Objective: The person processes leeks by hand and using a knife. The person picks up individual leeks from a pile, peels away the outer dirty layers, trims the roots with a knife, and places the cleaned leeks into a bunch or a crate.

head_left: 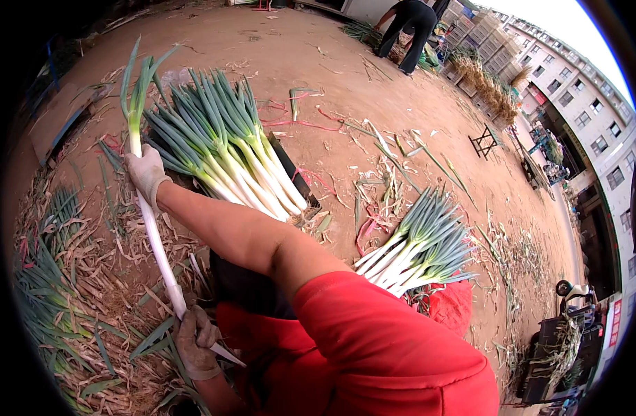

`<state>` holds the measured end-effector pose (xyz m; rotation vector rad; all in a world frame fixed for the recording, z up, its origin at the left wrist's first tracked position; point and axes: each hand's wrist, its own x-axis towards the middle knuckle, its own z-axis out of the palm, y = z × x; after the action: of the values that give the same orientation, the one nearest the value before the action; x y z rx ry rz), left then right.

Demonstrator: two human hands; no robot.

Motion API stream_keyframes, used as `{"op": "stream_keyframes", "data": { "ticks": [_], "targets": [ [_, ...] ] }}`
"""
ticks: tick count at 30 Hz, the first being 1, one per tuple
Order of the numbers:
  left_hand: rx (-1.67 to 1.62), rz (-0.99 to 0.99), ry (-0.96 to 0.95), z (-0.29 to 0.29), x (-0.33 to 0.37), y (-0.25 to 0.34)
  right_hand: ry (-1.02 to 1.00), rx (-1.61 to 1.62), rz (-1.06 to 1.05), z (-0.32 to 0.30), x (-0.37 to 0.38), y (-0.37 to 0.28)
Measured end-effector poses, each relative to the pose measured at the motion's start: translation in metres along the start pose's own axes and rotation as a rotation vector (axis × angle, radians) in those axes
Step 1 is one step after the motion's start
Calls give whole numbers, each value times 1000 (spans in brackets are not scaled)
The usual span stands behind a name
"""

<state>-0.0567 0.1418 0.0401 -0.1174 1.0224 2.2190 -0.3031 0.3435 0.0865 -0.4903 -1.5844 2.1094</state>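
Note:
One long green onion [156, 243] slants across the left side, with green leaves at the top and a white stalk below. My right hand [146, 175], in a pale glove, is closed around it just below the leaves. Lower down, my left hand [195, 343], in a dirt-stained glove, grips the stalk near its bottom end. A pale pointed strip [229, 355] sticks out beside that hand; what it is, I cannot tell. Beyond my right forearm lies a large bundle of clean green onions [245, 156], leaves pointing away. Right of me rests a smaller bundle of green onions [418, 243].
Untrimmed green onions [51, 298] and dry peelings [124, 347] cover the ground at left. Pink twine [300, 125] lies near the large bundle. A folding stool frame [484, 142], a bending person [416, 24], stacked crates [481, 41] and a loaded cart [557, 353] are farther off.

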Motion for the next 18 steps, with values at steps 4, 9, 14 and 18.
{"op": "stream_keyframes", "data": {
  "ticks": [4, 9, 14, 18],
  "targets": [
    [61, -11, 43, 3, -24, -5, 107, -170, -123, -8, 12, 12],
    [43, 124, -6, -17, -46, -5, 74, -100, 43, -4, -11, -5],
    [367, 263, 39, 5, -71, -3, 72, -169, 11, 1, 16, 33],
    [933, 494, 103, -61, -93, -30, 56, -189, 56, 1, -2, -1]
  ]
}}
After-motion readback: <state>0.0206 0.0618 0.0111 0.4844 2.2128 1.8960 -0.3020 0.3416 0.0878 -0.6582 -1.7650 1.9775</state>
